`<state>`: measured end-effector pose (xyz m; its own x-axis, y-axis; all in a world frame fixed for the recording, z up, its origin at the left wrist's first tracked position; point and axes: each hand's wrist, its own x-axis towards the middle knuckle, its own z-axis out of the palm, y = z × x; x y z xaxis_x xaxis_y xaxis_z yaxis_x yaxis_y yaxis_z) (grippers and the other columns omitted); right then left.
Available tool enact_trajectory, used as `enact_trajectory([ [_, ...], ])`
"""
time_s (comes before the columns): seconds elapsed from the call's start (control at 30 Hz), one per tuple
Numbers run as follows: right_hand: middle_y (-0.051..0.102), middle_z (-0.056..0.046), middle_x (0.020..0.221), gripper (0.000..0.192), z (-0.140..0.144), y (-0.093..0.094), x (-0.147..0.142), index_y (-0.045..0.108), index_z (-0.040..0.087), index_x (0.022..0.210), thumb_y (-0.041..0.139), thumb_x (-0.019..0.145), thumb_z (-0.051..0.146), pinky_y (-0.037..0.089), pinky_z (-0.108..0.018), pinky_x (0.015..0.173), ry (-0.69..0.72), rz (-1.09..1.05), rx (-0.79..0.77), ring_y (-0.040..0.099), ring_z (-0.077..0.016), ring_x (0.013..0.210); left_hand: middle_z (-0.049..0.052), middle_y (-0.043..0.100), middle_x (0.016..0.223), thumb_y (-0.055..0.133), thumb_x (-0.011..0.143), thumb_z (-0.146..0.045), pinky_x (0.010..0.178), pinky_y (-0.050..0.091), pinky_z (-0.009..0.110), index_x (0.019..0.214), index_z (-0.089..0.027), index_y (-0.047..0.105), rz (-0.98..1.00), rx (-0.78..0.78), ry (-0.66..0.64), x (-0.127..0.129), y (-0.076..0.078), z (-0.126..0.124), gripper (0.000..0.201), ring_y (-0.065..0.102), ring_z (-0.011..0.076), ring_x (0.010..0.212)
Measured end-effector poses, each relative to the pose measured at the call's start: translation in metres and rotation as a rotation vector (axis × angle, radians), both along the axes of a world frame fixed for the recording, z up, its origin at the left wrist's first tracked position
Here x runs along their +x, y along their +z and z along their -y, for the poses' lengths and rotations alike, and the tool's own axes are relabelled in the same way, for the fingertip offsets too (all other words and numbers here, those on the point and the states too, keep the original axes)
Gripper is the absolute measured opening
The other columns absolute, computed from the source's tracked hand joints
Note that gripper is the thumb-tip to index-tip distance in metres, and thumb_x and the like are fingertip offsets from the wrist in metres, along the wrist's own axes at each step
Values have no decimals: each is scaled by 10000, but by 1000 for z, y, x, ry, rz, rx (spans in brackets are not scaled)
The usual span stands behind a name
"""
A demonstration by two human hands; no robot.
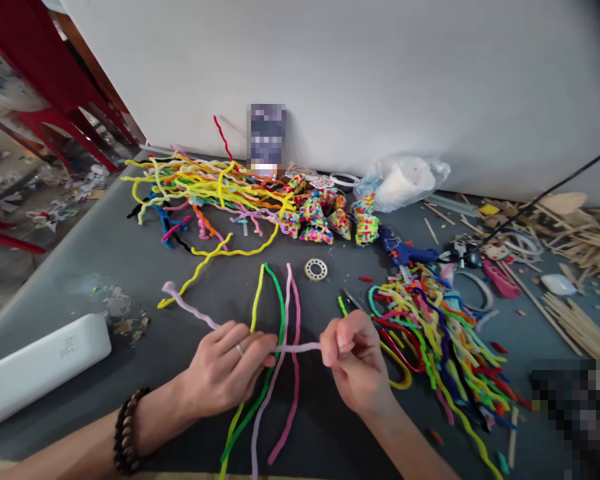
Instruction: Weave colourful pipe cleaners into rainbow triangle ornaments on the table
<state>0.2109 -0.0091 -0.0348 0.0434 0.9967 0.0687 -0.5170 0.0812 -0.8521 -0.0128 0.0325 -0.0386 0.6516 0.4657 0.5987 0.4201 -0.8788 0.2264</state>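
My left hand and my right hand both pinch one lilac pipe cleaner, stretched flat between them over the dark table. Its free end curls to the far left. Under it lie several bent pipe cleaners side by side: a yellow one, a green one, a pale lilac one and a pink one, running from the table's middle toward me. My left wrist wears a bead bracelet.
A tangled heap of pipe cleaners lies at the back left, a second heap at my right. Bead pieces, a tape roll, a blue glue gun, a white box, wooden sticks.
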Motion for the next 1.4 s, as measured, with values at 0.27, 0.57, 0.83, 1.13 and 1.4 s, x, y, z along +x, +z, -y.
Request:
enact_trajectory([
  [0.27, 611, 34, 622, 235, -3, 2, -1, 589, 229, 788, 781, 904, 297, 306, -202, 495, 20, 21, -11, 510, -94, 545, -2, 721, 767, 552, 958, 17, 628, 451, 303, 1038, -176, 638, 22, -44, 138, -4, -4, -12, 227, 548, 151, 633],
  [0.57, 517, 54, 528, 297, 3, 0, -2, 544, 233, 751, 741, 927, 369, 269, -229, 454, 84, 82, 60, 432, -94, 439, 8, 729, 765, 528, 959, 18, 611, 457, 308, 1034, -172, 646, 20, -69, 51, -6, 0, -17, 236, 572, 160, 639],
  [0.83, 565, 54, 582, 341, -14, 3, 15, 526, 234, 738, 838, 828, 337, 268, -246, 481, -120, 66, -50, 335, -73, 429, 24, 734, 803, 606, 956, 6, 628, 461, 285, 1142, -139, 640, 85, 37, 114, -11, -2, -17, 238, 574, 138, 645],
  [1.13, 548, 53, 542, 292, -2, 0, 11, 535, 238, 739, 771, 891, 318, 275, -255, 479, 27, 83, 85, 375, -88, 429, 6, 706, 731, 570, 964, -10, 569, 423, 311, 964, -185, 633, -38, 141, 117, -11, 5, -23, 186, 557, 146, 606],
  [1.4, 561, 73, 623, 286, -21, 5, 25, 536, 249, 764, 819, 794, 216, 170, -265, 466, -184, 12, -79, 266, -65, 419, 72, 771, 906, 621, 953, -14, 662, 506, 304, 1132, -126, 642, 68, 59, 81, -13, 1, -19, 212, 655, 161, 723],
])
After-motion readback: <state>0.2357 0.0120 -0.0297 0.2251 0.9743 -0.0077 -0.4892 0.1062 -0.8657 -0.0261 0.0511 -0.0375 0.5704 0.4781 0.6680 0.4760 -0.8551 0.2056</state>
